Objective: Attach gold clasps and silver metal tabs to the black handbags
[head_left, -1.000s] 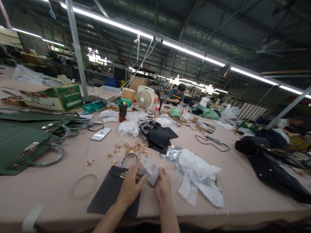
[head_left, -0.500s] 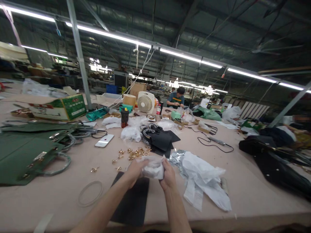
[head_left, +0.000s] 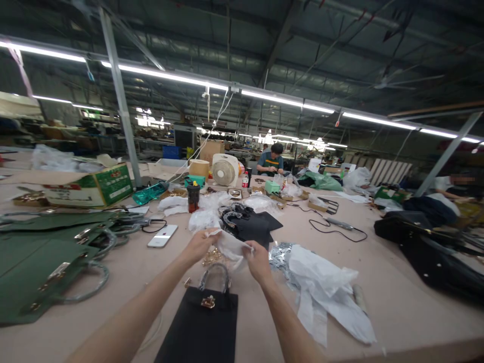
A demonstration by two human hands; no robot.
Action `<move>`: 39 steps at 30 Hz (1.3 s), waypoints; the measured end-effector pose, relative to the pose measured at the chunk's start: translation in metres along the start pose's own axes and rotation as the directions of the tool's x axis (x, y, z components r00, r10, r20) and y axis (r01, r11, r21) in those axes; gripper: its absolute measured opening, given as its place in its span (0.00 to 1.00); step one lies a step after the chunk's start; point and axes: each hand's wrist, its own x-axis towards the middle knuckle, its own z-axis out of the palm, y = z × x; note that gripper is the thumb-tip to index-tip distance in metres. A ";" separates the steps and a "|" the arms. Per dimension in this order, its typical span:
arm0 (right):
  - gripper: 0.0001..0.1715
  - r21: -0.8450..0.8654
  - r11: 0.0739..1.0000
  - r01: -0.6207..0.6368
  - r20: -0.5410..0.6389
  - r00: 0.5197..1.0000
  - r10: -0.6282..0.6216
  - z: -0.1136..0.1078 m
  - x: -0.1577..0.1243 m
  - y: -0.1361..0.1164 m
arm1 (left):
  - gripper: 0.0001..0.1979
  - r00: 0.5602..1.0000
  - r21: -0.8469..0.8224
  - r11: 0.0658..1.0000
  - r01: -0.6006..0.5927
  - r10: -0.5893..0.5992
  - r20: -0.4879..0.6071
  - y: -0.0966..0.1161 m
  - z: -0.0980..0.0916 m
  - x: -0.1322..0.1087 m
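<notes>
A crumpled white sheet, thin like tissue paper or plastic (head_left: 230,246), is stretched between my two hands above the table. My left hand (head_left: 202,244) pinches its left end, and my right hand (head_left: 257,259) grips the right end. Below them lies a black handbag (head_left: 202,325) with a gold clasp (head_left: 207,301) and a wrapped top handle (head_left: 215,269). Small gold metal fittings (head_left: 210,257) lie behind the handle, partly hidden by the sheet and my left hand. Beyond my hands are more black bag pieces (head_left: 251,227).
Green handbags (head_left: 45,267) cover the left side, with a white phone (head_left: 162,236) beside them. White wrapping sheets (head_left: 325,282) lie to the right. A corded tool (head_left: 338,223), a fan (head_left: 225,170) and a dark cup (head_left: 193,196) stand or lie farther back. A co-worker (head_left: 270,160) sits across the table.
The white sheet was bunched between my hands and is now pulled out longer. My hands have moved up and slightly apart, uncovering the handbag's clasp and handle. The view has tilted upward.
</notes>
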 end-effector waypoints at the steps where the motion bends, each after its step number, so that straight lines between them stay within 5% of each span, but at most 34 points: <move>1: 0.14 -0.014 0.999 0.045 0.001 0.999 -0.045 -0.005 0.007 0.000 | 0.24 0.999 0.040 0.999 -0.019 0.017 0.043 0.001 -0.014 0.007; 4: 0.19 -0.024 0.984 0.175 -0.006 0.984 -0.175 -0.014 0.028 -0.001 | 0.24 0.990 0.149 0.987 -0.057 0.037 0.134 0.000 -0.048 0.022; 8: 0.23 0.018 0.971 0.238 -0.048 0.970 -0.237 -0.012 0.052 0.000 | 0.26 0.987 0.237 0.964 -0.119 0.089 0.134 -0.002 -0.060 0.035; 17: 0.24 0.093 0.956 0.277 -0.134 0.955 -0.264 -0.007 0.085 -0.009 | 0.26 0.962 0.259 0.936 -0.238 0.264 -0.069 0.014 -0.057 0.064; 22: 0.27 0.277 0.948 0.160 -0.232 0.968 -0.095 0.001 0.085 0.005 | 0.28 0.906 0.161 0.947 -0.278 0.314 -0.283 0.042 -0.070 0.086; 25: 0.27 0.244 0.967 0.076 -0.146 0.988 -0.041 0.010 0.067 0.019 | 0.30 0.849 0.076 0.950 -0.302 0.305 -0.432 0.066 -0.086 0.099; 28: 0.25 0.131 0.980 0.147 0.121 0.979 -0.163 0.023 0.041 0.024 | 0.32 0.762 -0.005 0.947 -0.321 0.255 -0.595 0.091 -0.100 0.102; 31: 0.32 0.023 0.935 0.353 0.485 0.814 -0.319 0.043 0.014 0.022 | 0.29 0.663 -0.176 0.908 -0.380 0.135 -0.736 0.108 -0.100 0.090; 33: 0.32 -0.017 0.916 0.400 0.592 0.743 -0.313 0.059 0.001 0.021 | 0.22 0.605 -0.370 0.813 -0.449 -0.028 -0.796 0.109 -0.095 0.068; 36: 0.07 -0.029 0.944 0.329 0.563 0.786 -0.257 0.081 -0.008 0.020 | 0.17 0.566 -0.516 0.728 -0.451 -0.214 -0.796 0.090 -0.089 0.014; 38: 0.04 -0.004 0.963 0.270 0.485 0.842 -0.234 0.091 -0.006 0.017 | 0.20 0.514 -0.456 0.824 -0.338 -0.244 -0.822 0.065 -0.089 -0.034; 39: 0.05 0.015 0.972 0.236 0.438 0.872 -0.219 0.094 -0.002 0.015 | 0.22 0.533 -0.373 0.901 -0.220 -0.209 -0.820 0.051 -0.089 -0.060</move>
